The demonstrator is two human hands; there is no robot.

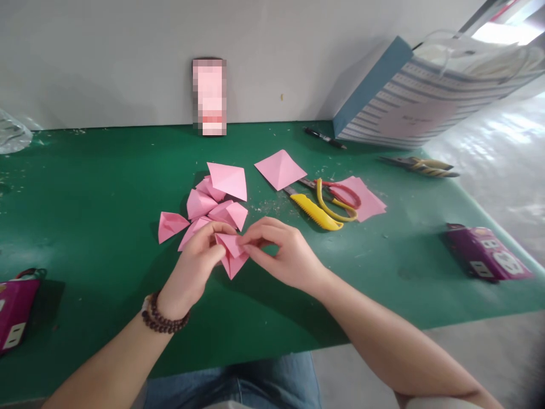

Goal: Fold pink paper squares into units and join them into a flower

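Note:
Between my two hands is a folded piece of pink paper (232, 262), its point turned toward me. My left hand (200, 262) grips its left side, thumb in front and fingers behind. On the right edge, my right hand (283, 250) pinches the paper between thumb and fingertips. Just beyond my left hand lies a loose pile of folded pink papers (201, 203), with one folded piece (171, 226) a little apart on the left. A creased pink square (227, 179) rests on top of the pile, and another creased square (281, 169) lies to its right.
Right of my hands lie a yellow-handled knife (317, 211), red-and-yellow-handled scissors (338, 199) and pink sheets (368, 199). Farther back are a pen (326, 138), pliers (421, 166), a striped paper bag (395, 105) and a phone (209, 96) against the wall. Purple boxes (489, 253) flank the green table (106, 182).

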